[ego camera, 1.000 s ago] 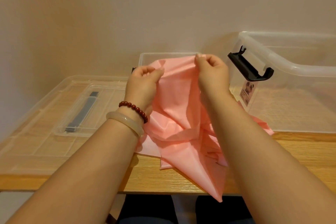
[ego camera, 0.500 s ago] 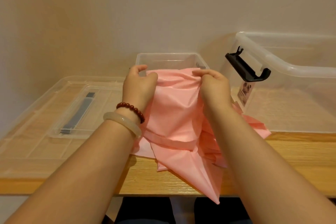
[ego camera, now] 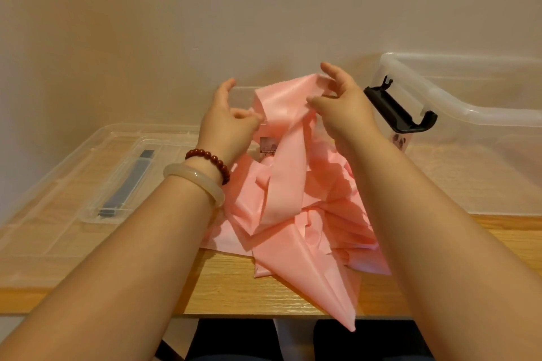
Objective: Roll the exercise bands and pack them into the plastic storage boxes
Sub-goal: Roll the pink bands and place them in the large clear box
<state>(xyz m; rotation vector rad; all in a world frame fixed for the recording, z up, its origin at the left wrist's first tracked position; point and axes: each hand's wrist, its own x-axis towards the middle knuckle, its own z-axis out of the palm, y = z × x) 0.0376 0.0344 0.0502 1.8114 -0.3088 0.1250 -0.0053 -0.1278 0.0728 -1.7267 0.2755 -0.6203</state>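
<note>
The pink band (ego camera: 293,214) lies crumpled on the desk (ego camera: 228,281), its tip hanging over the near edge. The left hand (ego camera: 228,126) pinches its side and the right hand (ego camera: 346,111) grips its top, probably to spread it for rolling. The big box (ego camera: 469,114) waits far right.

I count one pink band (ego camera: 289,161). Two boxes: small box (ego camera: 245,94), large box (ego camera: 484,113). Two lids: big lid (ego camera: 35,214), small lid (ego camera: 102,184).
</note>
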